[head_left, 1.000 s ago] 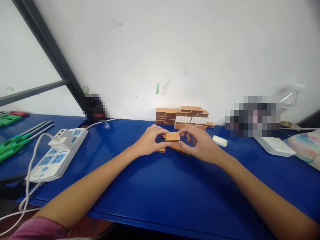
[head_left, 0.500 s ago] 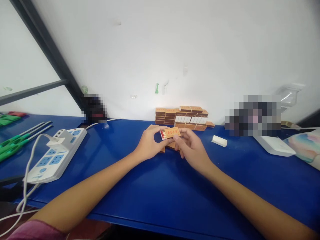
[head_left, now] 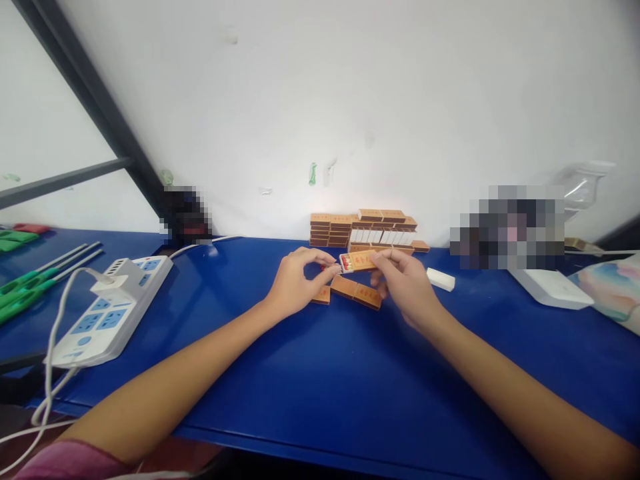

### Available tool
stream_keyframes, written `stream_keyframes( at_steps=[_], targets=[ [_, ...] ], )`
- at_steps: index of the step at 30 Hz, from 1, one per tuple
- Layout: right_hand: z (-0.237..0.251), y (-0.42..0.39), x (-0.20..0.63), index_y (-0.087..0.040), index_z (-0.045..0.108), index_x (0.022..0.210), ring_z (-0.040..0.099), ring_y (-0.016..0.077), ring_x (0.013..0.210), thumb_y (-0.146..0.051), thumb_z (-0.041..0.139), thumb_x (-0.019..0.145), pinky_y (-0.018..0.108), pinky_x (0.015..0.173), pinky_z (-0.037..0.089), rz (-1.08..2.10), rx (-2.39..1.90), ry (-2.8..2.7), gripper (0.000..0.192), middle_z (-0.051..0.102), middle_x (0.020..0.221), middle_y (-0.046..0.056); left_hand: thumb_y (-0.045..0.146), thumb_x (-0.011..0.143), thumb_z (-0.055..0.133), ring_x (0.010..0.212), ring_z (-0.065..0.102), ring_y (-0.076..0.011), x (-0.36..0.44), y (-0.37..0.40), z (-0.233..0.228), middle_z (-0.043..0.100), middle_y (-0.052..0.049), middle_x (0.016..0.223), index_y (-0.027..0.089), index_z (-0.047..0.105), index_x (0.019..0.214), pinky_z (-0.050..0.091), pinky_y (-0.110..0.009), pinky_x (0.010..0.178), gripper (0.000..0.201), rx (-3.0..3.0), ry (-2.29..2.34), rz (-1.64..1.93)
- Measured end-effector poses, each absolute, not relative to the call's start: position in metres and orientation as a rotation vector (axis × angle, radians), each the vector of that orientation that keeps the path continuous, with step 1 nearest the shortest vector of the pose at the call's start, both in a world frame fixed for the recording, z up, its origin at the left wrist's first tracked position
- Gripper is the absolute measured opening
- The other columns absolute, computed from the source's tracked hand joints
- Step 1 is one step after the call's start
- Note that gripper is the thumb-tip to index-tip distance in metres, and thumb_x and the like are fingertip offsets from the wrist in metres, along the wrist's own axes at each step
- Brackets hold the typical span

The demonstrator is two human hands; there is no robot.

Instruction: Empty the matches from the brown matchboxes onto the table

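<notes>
A partly open matchbox (head_left: 361,261) is held above the blue table, its left end showing red-tipped matches in a white tray. My right hand (head_left: 403,283) grips the box's right end between thumb and fingers. Thumb and fingertips of my left hand (head_left: 299,283) are pinched right beside the open tray end; what lies between them is too small to make out. A little red shows in the gap of that hand. Below the hands lie two joined-looking matchboxes (head_left: 356,293) and another matchbox (head_left: 321,295), partly covered by my left hand.
Stacked matchboxes (head_left: 330,230) stand against the wall, some on edge. A white block (head_left: 441,279) lies right of my right hand. On the left are a power strip (head_left: 113,313) with a white cable and green-handled tools (head_left: 30,287). A white device (head_left: 553,290) sits at right.
The matchbox and my right hand have moved right. My left fingers have come off the box's sides to its open end, and the matchboxes below show more.
</notes>
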State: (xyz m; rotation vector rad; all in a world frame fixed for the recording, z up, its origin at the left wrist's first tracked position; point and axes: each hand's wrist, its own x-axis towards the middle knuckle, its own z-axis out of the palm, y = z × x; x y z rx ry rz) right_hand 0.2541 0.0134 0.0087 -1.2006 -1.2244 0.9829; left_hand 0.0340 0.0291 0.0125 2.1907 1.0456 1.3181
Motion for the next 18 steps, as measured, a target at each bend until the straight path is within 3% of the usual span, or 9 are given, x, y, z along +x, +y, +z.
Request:
stream_keyframes(
  at_steps=[4, 9, 15, 18],
  targets=[
    [0.010, 0.015, 0.255, -0.021, 0.066, 0.082, 0.049, 0.0109, 0.046, -0.060, 0.075, 0.084, 0.023, 0.039, 0.038, 1.036, -1.160, -1.244, 0.040, 0.059, 0.059, -0.002, 0.038, 0.080, 0.089, 0.103, 0.070, -0.0214, 0.032, 0.029, 0.014, 0.079, -0.004, 0.110, 0.024, 0.068, 0.130, 0.055, -0.039, 0.099, 0.056, 2.217, 1.028, 1.338],
    [0.009, 0.010, 0.250, -0.021, 0.066, 0.084, 0.051, 0.0110, 0.048, -0.062, 0.075, 0.083, 0.022, 0.039, 0.038, 1.103, -1.126, -1.305, 0.042, 0.061, 0.062, -0.002, 0.036, 0.083, 0.087, 0.097, 0.068, -0.0226, 0.030, 0.031, 0.016, 0.078, -0.004, 0.102, 0.022, 0.075, 0.109, 0.055, -0.040, 0.090, 0.031, 2.358, 0.981, 1.302],
    [0.010, 0.019, 0.258, -0.020, 0.064, 0.078, 0.049, 0.0108, 0.046, -0.046, 0.075, 0.083, 0.021, 0.039, 0.037, 1.004, -1.186, -1.182, 0.029, 0.057, 0.057, -0.002, 0.037, 0.086, 0.085, 0.095, 0.067, -0.0215, 0.027, 0.036, 0.013, 0.077, -0.003, 0.098, 0.023, 0.075, 0.111, 0.054, -0.038, 0.090, 0.031, 2.352, 0.987, 1.375],
    [0.012, 0.035, 0.278, -0.021, 0.060, 0.079, 0.050, 0.0116, 0.046, -0.038, 0.066, 0.087, 0.022, 0.039, 0.036, 0.812, -1.261, -1.111, 0.019, 0.057, 0.058, -0.002, 0.038, 0.086, 0.084, 0.096, 0.067, -0.0213, 0.025, 0.038, 0.014, 0.077, -0.003, 0.099, 0.023, 0.074, 0.113, 0.054, -0.038, 0.089, 0.032, 2.311, 1.022, 1.389]
  ],
)
